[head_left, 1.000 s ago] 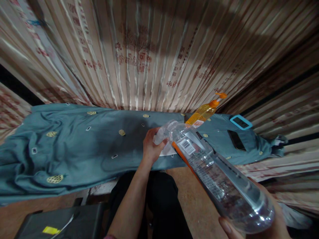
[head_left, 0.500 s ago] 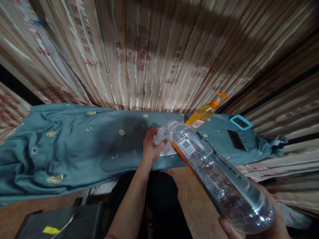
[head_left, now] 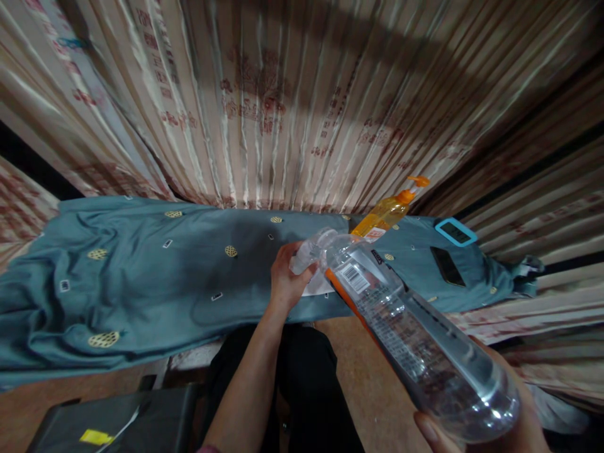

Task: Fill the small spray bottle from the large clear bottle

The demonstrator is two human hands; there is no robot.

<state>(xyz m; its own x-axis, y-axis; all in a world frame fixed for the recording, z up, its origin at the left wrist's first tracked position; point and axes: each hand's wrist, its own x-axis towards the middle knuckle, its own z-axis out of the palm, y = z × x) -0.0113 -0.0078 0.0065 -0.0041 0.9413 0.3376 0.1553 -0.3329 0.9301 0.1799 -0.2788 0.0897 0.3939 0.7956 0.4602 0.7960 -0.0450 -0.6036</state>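
A large clear plastic bottle [head_left: 415, 327] with a barcode label and an orange stripe lies tilted, its base toward me and its neck pointing up-left. My right hand [head_left: 500, 421] is closed around its base at the lower right. At the neck end, my left hand [head_left: 289, 280] grips a small see-through plastic piece [head_left: 309, 251]; its exact kind is unclear. That piece meets or overlaps the bottle's mouth, and I cannot tell whether they are joined. Just behind the neck is a pump bottle [head_left: 382, 215] of orange-yellow liquid, partly covered by the clear bottle.
A blue-framed digital clock [head_left: 456, 232] and a dark phone [head_left: 447, 266] rest on the right of the teal patterned cloth [head_left: 141, 270]. Pleated curtains [head_left: 264, 113] hang behind and at the sides. A dark box-like surface [head_left: 155, 415] holds a yellow tag [head_left: 95, 436] at lower left.
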